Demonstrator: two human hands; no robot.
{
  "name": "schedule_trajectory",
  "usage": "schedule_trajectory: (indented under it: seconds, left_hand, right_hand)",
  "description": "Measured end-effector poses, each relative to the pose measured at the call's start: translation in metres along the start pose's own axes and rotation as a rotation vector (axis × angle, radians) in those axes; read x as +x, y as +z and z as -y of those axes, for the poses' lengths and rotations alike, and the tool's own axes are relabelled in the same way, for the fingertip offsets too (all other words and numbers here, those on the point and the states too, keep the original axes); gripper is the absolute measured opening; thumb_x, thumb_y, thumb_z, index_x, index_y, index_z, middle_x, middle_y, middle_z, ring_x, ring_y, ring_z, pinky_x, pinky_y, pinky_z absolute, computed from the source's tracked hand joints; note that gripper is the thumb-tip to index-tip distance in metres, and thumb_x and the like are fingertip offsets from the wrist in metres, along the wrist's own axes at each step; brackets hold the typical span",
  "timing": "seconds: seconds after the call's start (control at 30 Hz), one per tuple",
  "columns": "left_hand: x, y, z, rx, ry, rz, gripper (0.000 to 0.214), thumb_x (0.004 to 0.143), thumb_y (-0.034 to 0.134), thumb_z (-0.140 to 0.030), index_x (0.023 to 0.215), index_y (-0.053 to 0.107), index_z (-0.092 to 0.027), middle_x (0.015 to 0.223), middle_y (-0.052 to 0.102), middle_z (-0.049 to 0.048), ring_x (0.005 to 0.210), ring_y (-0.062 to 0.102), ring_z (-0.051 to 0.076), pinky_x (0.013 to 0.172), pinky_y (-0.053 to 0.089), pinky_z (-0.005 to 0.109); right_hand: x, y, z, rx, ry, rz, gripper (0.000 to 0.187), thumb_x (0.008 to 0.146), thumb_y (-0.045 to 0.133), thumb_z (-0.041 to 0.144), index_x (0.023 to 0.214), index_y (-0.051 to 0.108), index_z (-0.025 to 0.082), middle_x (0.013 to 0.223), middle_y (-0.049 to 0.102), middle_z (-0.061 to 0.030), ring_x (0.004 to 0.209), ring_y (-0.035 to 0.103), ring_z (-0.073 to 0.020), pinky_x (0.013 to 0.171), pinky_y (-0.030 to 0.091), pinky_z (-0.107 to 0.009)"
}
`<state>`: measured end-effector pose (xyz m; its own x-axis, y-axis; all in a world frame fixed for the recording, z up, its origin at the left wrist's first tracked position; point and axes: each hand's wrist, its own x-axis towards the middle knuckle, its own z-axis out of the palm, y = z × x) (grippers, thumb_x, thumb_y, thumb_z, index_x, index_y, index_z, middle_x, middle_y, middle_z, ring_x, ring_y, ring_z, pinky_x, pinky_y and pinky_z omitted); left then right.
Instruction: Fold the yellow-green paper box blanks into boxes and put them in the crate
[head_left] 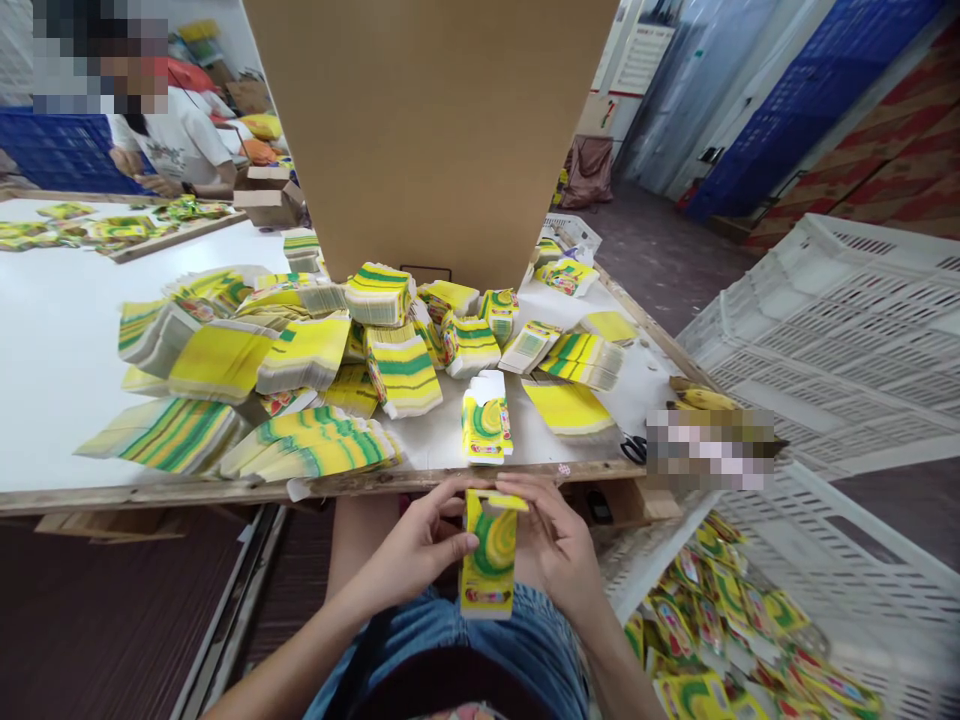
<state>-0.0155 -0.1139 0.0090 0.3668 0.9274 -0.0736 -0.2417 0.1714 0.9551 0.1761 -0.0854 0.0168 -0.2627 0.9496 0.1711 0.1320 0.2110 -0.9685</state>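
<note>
Over my lap I hold a small yellow and green carton (pixel 489 555) upright with both hands. My left hand (pixel 420 545) grips its left side, thumb on the front face. My right hand (pixel 551 540) closes on its right side, fingertips at the open top flap. Just beyond, at the table's near edge, another folded carton (pixel 486 425) stands upright. Stacks of flat carton blanks (pixel 300 355) in the same colours cover the white table (pixel 52 360).
A tall brown cardboard box (pixel 427 130) stands at the back of the table. White plastic crates (pixel 825 330) sit to my right, one holding several finished cartons (pixel 720 620). Black scissors (pixel 634 447) lie near the table's right corner. Another person (pixel 172 140) works at the far left.
</note>
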Motion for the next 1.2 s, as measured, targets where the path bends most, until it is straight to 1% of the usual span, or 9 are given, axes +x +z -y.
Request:
schedule_trajectory:
  seconds: [0.2, 0.33, 0.43, 0.57, 0.7, 0.83, 0.93, 1.0, 1.2]
  left_hand:
    - [0.001, 0.005, 0.001, 0.217, 0.040, -0.136, 0.050, 0.083, 0.062, -0.019, 0.132, 0.050, -0.022, 0.117, 0.066, 0.0098, 0.090, 0.067, 0.019, 0.074, 0.053, 0.026]
    - [0.002, 0.007, 0.000, 0.239, 0.071, -0.075, 0.049, 0.087, 0.055, -0.016, 0.135, 0.048, -0.023, 0.126, 0.063, 0.0110, 0.112, 0.061, 0.023, 0.094, 0.049, 0.036]
    - [0.004, 0.005, 0.001, 0.149, 0.077, -0.095, 0.049, 0.085, 0.058, -0.016, 0.133, 0.049, -0.023, 0.125, 0.063, 0.0106, 0.113, 0.060, 0.023, 0.093, 0.049, 0.036]
    - [0.007, 0.004, 0.003, 0.044, 0.058, -0.126, 0.046, 0.080, 0.066, -0.015, 0.124, 0.055, -0.019, 0.111, 0.069, 0.0104, 0.100, 0.066, 0.023, 0.083, 0.052, 0.032]
    - [0.011, 0.018, 0.006, 0.062, 0.025, -0.086, 0.046, 0.079, 0.067, -0.015, 0.123, 0.055, -0.018, 0.104, 0.071, 0.0097, 0.090, 0.068, 0.021, 0.075, 0.054, 0.029]
    - [0.028, 0.019, 0.009, 0.397, 0.159, -0.111, 0.052, 0.084, 0.061, -0.017, 0.133, 0.046, -0.021, 0.111, 0.068, 0.0101, 0.101, 0.066, 0.022, 0.089, 0.054, 0.037]
    - [0.051, -0.002, 0.013, 0.894, 0.356, -0.241, 0.059, 0.083, 0.063, -0.020, 0.138, 0.041, -0.019, 0.140, 0.050, 0.0153, 0.133, 0.043, 0.028, 0.111, 0.036, 0.049]
    - [0.067, -0.018, 0.016, 1.153, 0.392, -0.232, 0.045, 0.084, 0.062, -0.022, 0.128, 0.053, -0.015, 0.137, 0.054, 0.0165, 0.133, 0.044, 0.030, 0.110, 0.037, 0.051]
    - [0.085, -0.036, 0.015, 1.260, 0.431, -0.180, 0.018, 0.087, 0.057, -0.018, 0.100, 0.069, -0.014, 0.112, 0.070, 0.0137, 0.104, 0.066, 0.027, 0.092, 0.054, 0.043]
  right_hand:
    - [0.002, -0.003, 0.001, -0.028, 0.200, 0.140, 0.041, 0.085, 0.062, 0.041, 0.121, 0.062, 0.021, 0.078, 0.065, -0.0021, 0.071, 0.060, -0.0191, 0.066, 0.047, -0.028]
    - [0.003, 0.007, 0.000, -0.148, 0.218, 0.053, 0.032, 0.082, 0.064, 0.033, 0.111, 0.059, 0.020, 0.054, 0.054, 0.0073, 0.051, 0.050, -0.0135, 0.052, 0.039, -0.022]
    - [0.002, 0.009, -0.001, -0.187, 0.195, 0.036, 0.036, 0.082, 0.064, 0.033, 0.114, 0.057, 0.019, 0.048, 0.051, 0.0092, 0.046, 0.048, -0.0130, 0.049, 0.037, -0.022]
    - [0.000, 0.006, -0.005, -0.093, 0.171, 0.062, 0.035, 0.089, 0.056, 0.038, 0.118, 0.060, 0.020, 0.073, 0.070, -0.0026, 0.066, 0.064, -0.0193, 0.063, 0.049, -0.028]
    - [-0.005, -0.001, -0.009, -0.089, 0.106, -0.046, 0.025, 0.088, 0.059, 0.038, 0.105, 0.067, 0.022, 0.106, 0.070, -0.0090, 0.099, 0.064, -0.0251, 0.086, 0.050, -0.035]
    - [-0.019, -0.047, -0.002, -0.275, 0.126, -0.174, 0.024, 0.086, 0.058, 0.042, 0.098, 0.067, 0.023, 0.098, 0.069, -0.0082, 0.087, 0.064, -0.0244, 0.078, 0.050, -0.036]
    - [-0.031, -0.096, 0.008, -0.760, 0.003, -0.357, 0.032, 0.077, 0.064, 0.052, 0.091, 0.072, 0.025, 0.094, 0.067, -0.0093, 0.091, 0.059, -0.0301, 0.088, 0.041, -0.046]
    - [-0.035, -0.112, 0.010, -0.826, 0.009, -0.393, 0.037, 0.074, 0.064, 0.056, 0.091, 0.072, 0.024, 0.094, 0.067, -0.0095, 0.091, 0.058, -0.0309, 0.087, 0.041, -0.046]
    - [-0.022, -0.062, -0.004, -0.358, 0.295, -0.188, 0.035, 0.081, 0.059, 0.052, 0.091, 0.072, 0.022, 0.087, 0.072, -0.0068, 0.079, 0.062, -0.0243, 0.071, 0.047, -0.033]
